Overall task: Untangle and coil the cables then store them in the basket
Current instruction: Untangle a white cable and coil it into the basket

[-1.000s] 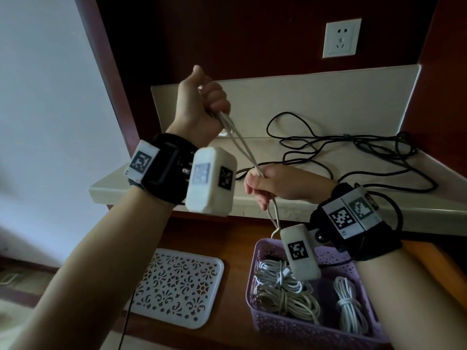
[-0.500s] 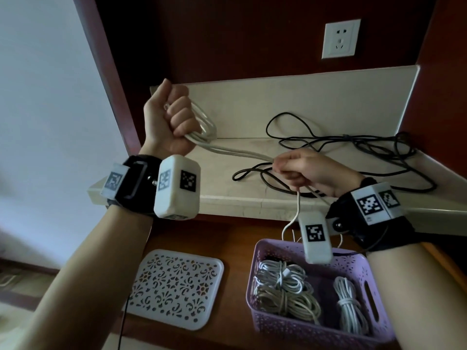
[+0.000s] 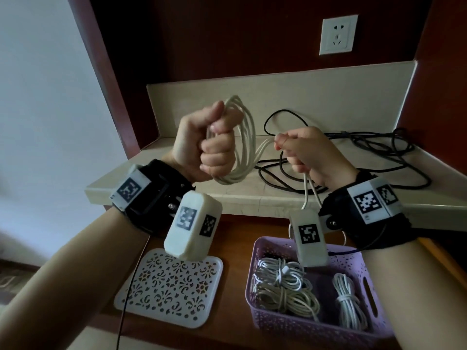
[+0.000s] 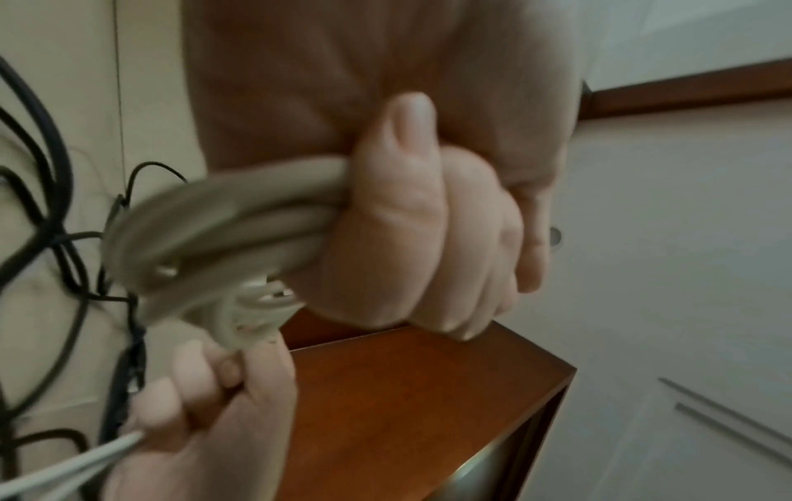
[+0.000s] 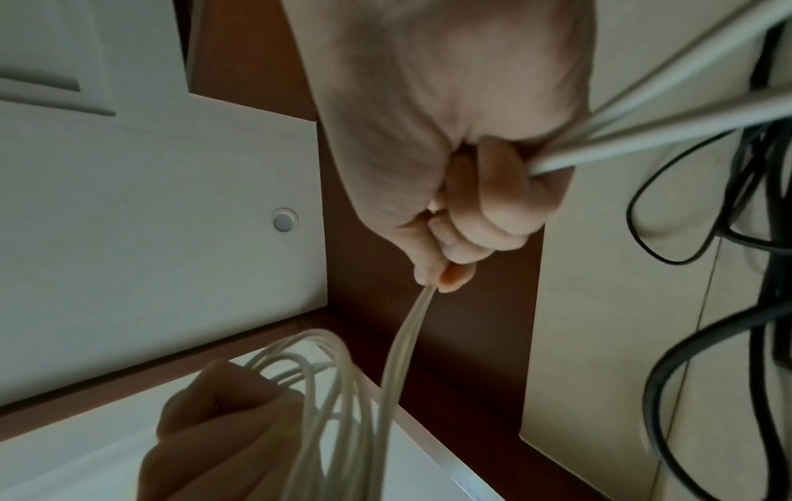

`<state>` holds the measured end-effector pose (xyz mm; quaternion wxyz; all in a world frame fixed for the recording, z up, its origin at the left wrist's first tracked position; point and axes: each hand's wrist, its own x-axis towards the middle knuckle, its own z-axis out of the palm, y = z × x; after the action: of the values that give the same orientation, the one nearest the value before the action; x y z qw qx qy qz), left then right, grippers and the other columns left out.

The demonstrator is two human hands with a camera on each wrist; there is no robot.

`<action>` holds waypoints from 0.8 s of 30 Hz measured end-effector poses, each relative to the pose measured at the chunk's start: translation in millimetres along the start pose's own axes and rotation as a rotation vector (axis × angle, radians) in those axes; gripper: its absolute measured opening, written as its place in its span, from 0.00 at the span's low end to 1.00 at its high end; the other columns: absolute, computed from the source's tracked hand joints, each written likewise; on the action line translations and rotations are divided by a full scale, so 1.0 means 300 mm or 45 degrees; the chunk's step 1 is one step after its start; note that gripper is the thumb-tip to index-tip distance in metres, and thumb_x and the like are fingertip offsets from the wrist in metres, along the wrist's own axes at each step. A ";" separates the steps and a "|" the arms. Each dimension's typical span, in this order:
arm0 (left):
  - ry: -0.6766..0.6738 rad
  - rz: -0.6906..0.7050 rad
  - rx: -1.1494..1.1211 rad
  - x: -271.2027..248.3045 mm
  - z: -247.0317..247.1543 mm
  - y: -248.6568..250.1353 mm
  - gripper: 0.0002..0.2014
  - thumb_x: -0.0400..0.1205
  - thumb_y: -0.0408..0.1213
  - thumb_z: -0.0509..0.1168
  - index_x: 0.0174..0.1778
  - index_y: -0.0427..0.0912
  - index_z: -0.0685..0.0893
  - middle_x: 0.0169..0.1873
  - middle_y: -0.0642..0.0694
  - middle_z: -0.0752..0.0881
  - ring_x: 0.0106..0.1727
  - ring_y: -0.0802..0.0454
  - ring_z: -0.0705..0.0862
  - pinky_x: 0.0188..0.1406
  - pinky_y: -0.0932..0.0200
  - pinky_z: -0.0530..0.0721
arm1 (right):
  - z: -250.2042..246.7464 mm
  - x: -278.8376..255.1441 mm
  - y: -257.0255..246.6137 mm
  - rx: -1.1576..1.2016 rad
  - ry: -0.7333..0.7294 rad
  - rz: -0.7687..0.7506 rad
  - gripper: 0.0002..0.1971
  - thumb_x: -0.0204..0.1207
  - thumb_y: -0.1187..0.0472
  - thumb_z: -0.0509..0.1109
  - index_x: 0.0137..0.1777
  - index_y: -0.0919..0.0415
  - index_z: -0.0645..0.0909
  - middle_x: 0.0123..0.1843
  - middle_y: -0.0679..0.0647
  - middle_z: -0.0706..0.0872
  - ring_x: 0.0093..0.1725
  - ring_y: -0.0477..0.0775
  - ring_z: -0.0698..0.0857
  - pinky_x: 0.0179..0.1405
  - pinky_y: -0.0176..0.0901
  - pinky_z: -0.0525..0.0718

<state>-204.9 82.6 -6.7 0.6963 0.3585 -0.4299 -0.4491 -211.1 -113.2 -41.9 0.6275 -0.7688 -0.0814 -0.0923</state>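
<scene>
My left hand (image 3: 212, 145) is a fist round several loops of a white cable (image 3: 246, 145), held up over the stone shelf (image 3: 227, 193). In the left wrist view the fingers (image 4: 411, 230) wrap the blurred white cable bundle (image 4: 223, 230). My right hand (image 3: 303, 150) pinches the same cable's free run just right of the coil; its doubled tail (image 3: 309, 190) hangs down from the fist. The right wrist view shows the right hand (image 5: 462, 210) gripping the white cable (image 5: 407, 332). A tangled black cable (image 3: 353, 152) lies on the shelf behind. The purple basket (image 3: 260, 322) below holds coiled white cables (image 3: 280, 286).
A white perforated lid (image 3: 171, 284) lies on the wooden surface left of the basket. A wall socket (image 3: 337, 34) sits on the dark panel above the shelf. A thin black wire (image 3: 123, 319) hangs down by my left forearm.
My left hand has turned and come down toward the middle, and the white cable now stands as a wide coil in it. My right hand has risen and closed in beside the coil.
</scene>
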 end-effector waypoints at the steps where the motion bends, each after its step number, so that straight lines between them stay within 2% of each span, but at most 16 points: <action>1: -0.030 -0.073 -0.007 0.001 -0.010 -0.006 0.15 0.86 0.36 0.57 0.34 0.40 0.63 0.17 0.52 0.55 0.16 0.60 0.52 0.16 0.70 0.56 | -0.002 -0.003 -0.002 -0.025 0.004 -0.015 0.13 0.83 0.61 0.62 0.37 0.64 0.77 0.16 0.42 0.64 0.15 0.40 0.60 0.13 0.30 0.58; 3: -0.072 -0.249 0.020 0.011 -0.032 -0.019 0.15 0.86 0.40 0.58 0.34 0.42 0.64 0.18 0.51 0.58 0.15 0.58 0.53 0.15 0.69 0.56 | -0.001 -0.006 -0.002 -0.051 0.011 -0.031 0.12 0.82 0.61 0.62 0.37 0.64 0.78 0.16 0.42 0.64 0.15 0.40 0.60 0.14 0.31 0.58; 4: -0.047 -0.327 0.142 0.018 -0.036 -0.028 0.16 0.84 0.43 0.60 0.33 0.44 0.64 0.18 0.52 0.61 0.15 0.59 0.55 0.15 0.70 0.57 | 0.002 -0.007 -0.001 -0.055 0.013 -0.036 0.12 0.82 0.62 0.63 0.37 0.65 0.78 0.16 0.42 0.64 0.15 0.40 0.60 0.15 0.32 0.59; 6: 0.137 -0.519 0.535 0.025 -0.019 -0.032 0.19 0.77 0.49 0.68 0.28 0.49 0.66 0.17 0.56 0.63 0.14 0.61 0.57 0.15 0.74 0.57 | 0.013 -0.006 0.003 -0.069 0.015 -0.058 0.12 0.81 0.61 0.64 0.36 0.63 0.80 0.17 0.42 0.66 0.16 0.39 0.62 0.16 0.32 0.61; 8: 0.386 -0.669 0.885 0.039 0.005 -0.041 0.18 0.73 0.45 0.69 0.23 0.49 0.67 0.15 0.55 0.61 0.13 0.62 0.56 0.15 0.74 0.53 | 0.025 -0.002 0.004 -0.106 0.022 -0.081 0.12 0.80 0.61 0.66 0.35 0.62 0.81 0.19 0.42 0.68 0.16 0.38 0.64 0.17 0.33 0.64; 10: 0.579 -0.766 1.127 0.058 0.025 -0.058 0.18 0.76 0.42 0.64 0.24 0.47 0.64 0.17 0.52 0.59 0.15 0.60 0.54 0.15 0.73 0.51 | 0.029 -0.001 -0.003 -0.119 0.016 -0.070 0.10 0.79 0.61 0.67 0.37 0.63 0.82 0.20 0.44 0.71 0.18 0.40 0.66 0.18 0.33 0.65; 12: 0.687 -0.856 1.289 0.074 0.035 -0.073 0.20 0.82 0.39 0.62 0.26 0.45 0.63 0.17 0.51 0.60 0.16 0.59 0.55 0.15 0.71 0.52 | 0.026 -0.008 -0.011 -0.119 -0.008 -0.048 0.10 0.80 0.62 0.65 0.41 0.66 0.83 0.21 0.45 0.74 0.20 0.42 0.67 0.19 0.34 0.65; 14: 0.766 -0.944 1.453 0.085 0.040 -0.083 0.18 0.84 0.39 0.61 0.28 0.44 0.67 0.16 0.52 0.64 0.16 0.58 0.58 0.16 0.68 0.56 | 0.025 -0.019 -0.020 -0.143 -0.035 -0.054 0.10 0.81 0.64 0.62 0.44 0.67 0.84 0.24 0.47 0.76 0.21 0.43 0.67 0.20 0.34 0.66; 16: 0.817 -1.028 1.690 0.095 0.025 -0.097 0.15 0.83 0.40 0.62 0.31 0.42 0.72 0.17 0.52 0.68 0.16 0.57 0.63 0.17 0.67 0.61 | 0.029 -0.027 -0.031 -0.186 -0.047 -0.077 0.11 0.80 0.68 0.60 0.43 0.62 0.83 0.26 0.49 0.77 0.20 0.42 0.69 0.19 0.33 0.69; 18: 0.847 -1.028 1.888 0.100 0.006 -0.115 0.10 0.83 0.41 0.63 0.38 0.40 0.78 0.23 0.50 0.72 0.22 0.54 0.69 0.21 0.64 0.67 | 0.036 -0.031 -0.043 -0.192 -0.043 -0.068 0.11 0.79 0.70 0.58 0.43 0.57 0.80 0.27 0.49 0.78 0.19 0.42 0.70 0.20 0.35 0.72; 20: 0.848 -0.921 2.122 0.094 -0.021 -0.128 0.06 0.83 0.39 0.62 0.48 0.41 0.82 0.35 0.51 0.78 0.37 0.52 0.77 0.36 0.64 0.75 | 0.040 -0.035 -0.053 -0.191 -0.065 -0.060 0.10 0.79 0.70 0.57 0.44 0.56 0.76 0.28 0.50 0.78 0.20 0.44 0.70 0.21 0.37 0.74; 22: 0.895 -0.827 2.335 0.083 -0.049 -0.138 0.08 0.84 0.37 0.61 0.54 0.41 0.82 0.48 0.49 0.82 0.52 0.52 0.80 0.52 0.62 0.76 | 0.042 -0.038 -0.055 -0.245 -0.072 -0.073 0.09 0.80 0.68 0.57 0.44 0.56 0.76 0.28 0.50 0.78 0.21 0.45 0.70 0.22 0.38 0.74; 24: 0.998 -0.750 2.398 0.072 -0.079 -0.141 0.10 0.84 0.38 0.60 0.57 0.41 0.82 0.54 0.47 0.83 0.56 0.51 0.80 0.57 0.60 0.75 | 0.043 -0.037 -0.051 -0.282 -0.074 -0.087 0.09 0.80 0.67 0.57 0.42 0.55 0.76 0.28 0.49 0.77 0.21 0.46 0.70 0.24 0.38 0.73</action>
<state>-191.6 50.7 -46.9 0.0916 0.9630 -0.2461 0.0609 -225.2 -97.7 -32.5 0.5326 -0.8325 -0.1153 -0.0997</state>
